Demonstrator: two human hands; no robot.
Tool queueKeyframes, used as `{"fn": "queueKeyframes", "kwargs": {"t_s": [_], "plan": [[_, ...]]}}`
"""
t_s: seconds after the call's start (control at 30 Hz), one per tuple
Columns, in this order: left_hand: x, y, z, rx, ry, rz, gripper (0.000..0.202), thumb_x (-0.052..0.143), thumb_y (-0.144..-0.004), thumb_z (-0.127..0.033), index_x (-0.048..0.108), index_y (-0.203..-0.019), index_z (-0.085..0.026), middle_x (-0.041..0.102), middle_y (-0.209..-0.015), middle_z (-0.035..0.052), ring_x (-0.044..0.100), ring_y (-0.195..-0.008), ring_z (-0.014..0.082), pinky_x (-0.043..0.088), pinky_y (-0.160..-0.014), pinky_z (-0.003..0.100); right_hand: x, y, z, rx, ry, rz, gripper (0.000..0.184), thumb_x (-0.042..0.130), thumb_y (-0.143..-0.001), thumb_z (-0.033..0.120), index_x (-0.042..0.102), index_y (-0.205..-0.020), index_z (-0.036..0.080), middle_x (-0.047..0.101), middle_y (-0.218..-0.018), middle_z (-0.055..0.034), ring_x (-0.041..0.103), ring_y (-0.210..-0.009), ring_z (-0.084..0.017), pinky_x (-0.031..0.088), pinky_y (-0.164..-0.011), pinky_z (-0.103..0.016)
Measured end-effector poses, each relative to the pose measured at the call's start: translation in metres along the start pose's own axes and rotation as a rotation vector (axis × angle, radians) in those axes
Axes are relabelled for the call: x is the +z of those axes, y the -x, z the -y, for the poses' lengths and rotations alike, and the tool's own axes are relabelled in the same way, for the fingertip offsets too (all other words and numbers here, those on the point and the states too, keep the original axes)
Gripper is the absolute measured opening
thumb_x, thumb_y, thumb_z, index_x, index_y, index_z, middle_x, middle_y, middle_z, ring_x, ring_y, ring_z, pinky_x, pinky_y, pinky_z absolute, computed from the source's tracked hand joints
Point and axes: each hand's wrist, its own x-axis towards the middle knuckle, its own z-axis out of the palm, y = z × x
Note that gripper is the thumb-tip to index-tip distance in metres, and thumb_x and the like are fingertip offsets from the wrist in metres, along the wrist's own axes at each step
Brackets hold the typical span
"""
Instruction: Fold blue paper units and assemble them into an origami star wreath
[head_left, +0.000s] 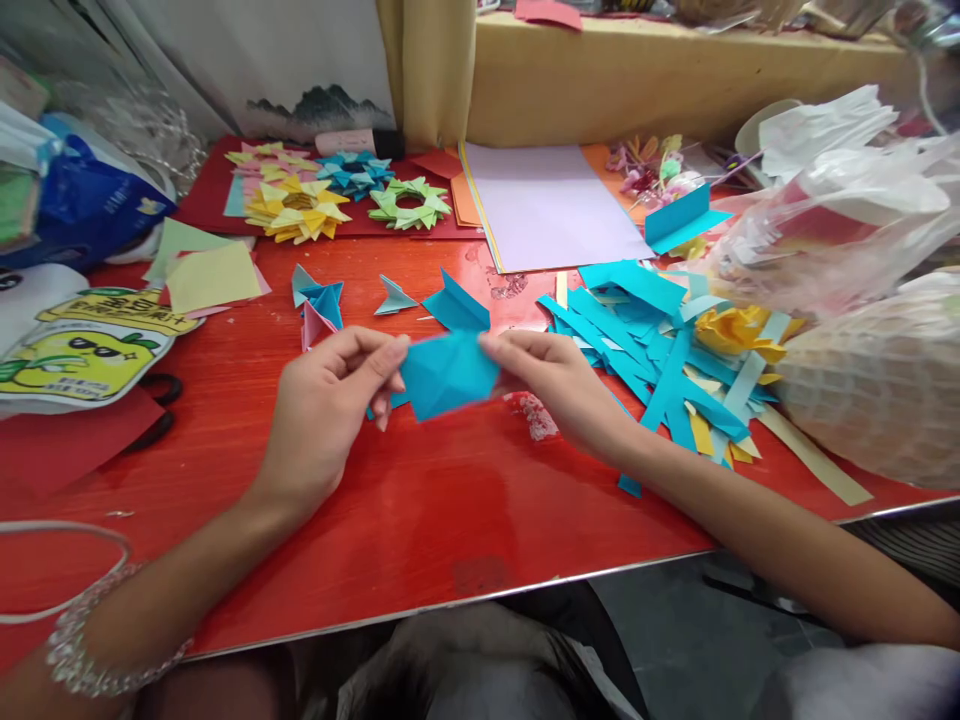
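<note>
Between both hands, a blue sheet of origami paper (pixel 450 378) with crease lines is held up over the red table (pixel 420 510). My left hand (pixel 334 400) pinches its left edge between thumb and fingers. At its upper right corner, my right hand (pixel 559 380) has it pinched too. Just behind the sheet lies a folded blue paper piece (pixel 459 303). Small folded paper units, one blue (pixel 322 303), one pink (pixel 316 326) and one pale blue (pixel 394 296), sit beyond my left hand. The sheet is slightly blurred.
Blue, yellow and pale paper strips (pixel 660 360) are heaped at right, by plastic bags (pixel 847 220). Finished paper rings, including a green one (pixel 410 203) and a yellow one (pixel 298 208), lie at the back beside lilac paper (pixel 555 205). A yellow package (pixel 82 345) is at left.
</note>
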Motion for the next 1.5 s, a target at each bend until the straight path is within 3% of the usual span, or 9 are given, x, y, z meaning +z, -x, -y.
{"fn": "queueKeyframes", "kwargs": {"t_s": [0.17,0.37,0.53,0.67,0.8,0.93,1.13,1.33,1.5], "plan": [[0.001,-0.001,0.001,-0.056,0.104,0.026,0.012,0.063,-0.083,-0.028,0.062,-0.079,-0.017,0.065,-0.071,-0.0015,0.052,-0.049,0.0079,0.049,-0.049,0.022,0.007,0.001,0.0,0.035,-0.131,0.103,0.028,0.07,-0.077,0.042,0.061,-0.086,0.017,0.069,-0.092,-0.0045,0.066,-0.085,-0.016,0.056,-0.075,-0.028],[0.004,0.004,0.002,-0.116,-0.059,0.261,0.015,0.067,-0.08,-0.031,0.06,-0.08,-0.018,0.066,-0.068,-0.0033,0.059,-0.053,0.0085,0.049,-0.056,0.02,0.007,0.003,0.002,0.132,-0.107,0.13,0.019,0.07,-0.077,0.031,0.063,-0.071,0.014,0.068,-0.067,-0.001,0.066,-0.061,-0.012,0.056,-0.063,-0.025],[0.003,0.002,0.0,-0.134,-0.026,0.24,0.017,0.07,-0.077,-0.031,0.059,-0.078,-0.018,0.063,-0.067,-0.0046,0.058,-0.053,0.008,0.048,-0.053,0.019,0.006,0.003,0.003,0.177,-0.092,0.161,0.019,0.072,-0.076,0.029,0.063,-0.072,0.013,0.067,-0.067,-0.0002,0.066,-0.058,-0.012,0.054,-0.059,-0.024],[0.005,0.001,0.0,-0.198,-0.041,0.29,0.019,0.07,-0.077,-0.029,0.056,-0.072,-0.017,0.06,-0.057,-0.0055,0.058,-0.05,0.0084,0.049,-0.052,0.018,0.006,0.003,0.0,0.084,-0.081,0.048,0.017,0.07,-0.077,0.029,0.065,-0.078,0.013,0.067,-0.073,0.0012,0.062,-0.065,-0.009,0.051,-0.063,-0.021],[0.005,0.001,0.001,-0.131,0.0,0.209,0.012,0.068,-0.079,-0.027,0.06,-0.079,-0.017,0.064,-0.065,-0.0052,0.06,-0.056,0.0073,0.05,-0.055,0.015,0.005,0.002,-0.001,0.129,-0.085,0.091,0.021,0.071,-0.075,0.032,0.063,-0.074,0.013,0.065,-0.071,0.0007,0.059,-0.061,-0.009,0.046,-0.057,-0.021],[0.005,0.001,0.001,-0.11,0.008,0.212,0.011,0.068,-0.079,-0.023,0.061,-0.074,-0.017,0.062,-0.057,-0.006,0.059,-0.053,0.0061,0.049,-0.055,0.013,0.003,0.002,-0.004,0.028,0.012,0.045,0.025,0.065,-0.081,0.037,0.059,-0.071,0.015,0.055,-0.065,0.0031,0.048,-0.057,-0.007,0.041,-0.055,-0.021],[0.005,0.001,0.005,-0.073,0.058,0.133,0.015,0.073,-0.074,-0.024,0.066,-0.087,-0.021,0.067,-0.07,-0.0054,0.063,-0.061,0.0078,0.052,-0.057,0.014,0.0,0.003,-0.01,-0.004,0.063,0.047,0.028,0.061,-0.084,0.041,0.062,-0.075,0.014,0.056,-0.068,0.0002,0.05,-0.061,-0.01,0.044,-0.06,-0.026],[0.004,0.001,0.006,-0.057,0.154,0.157,0.014,0.068,-0.077,-0.016,0.071,-0.087,-0.026,0.065,-0.061,-0.0067,0.061,-0.053,0.0074,0.052,-0.052,0.014,0.002,0.003,-0.009,-0.046,-0.094,0.017,0.018,0.062,-0.085,0.03,0.066,-0.1,0.02,0.059,-0.068,0.0019,0.051,-0.059,-0.01,0.045,-0.058,-0.025],[0.004,0.003,0.004,-0.078,0.192,0.171,0.012,0.066,-0.08,-0.02,0.074,-0.087,-0.027,0.072,-0.081,-0.0041,0.066,-0.069,0.0085,0.056,-0.062,0.015,0.002,0.003,-0.01,-0.05,-0.231,0.023,0.012,0.06,-0.085,0.022,0.07,-0.093,0.021,0.062,-0.076,0.0011,0.054,-0.064,-0.008,0.045,-0.061,-0.023]]}}
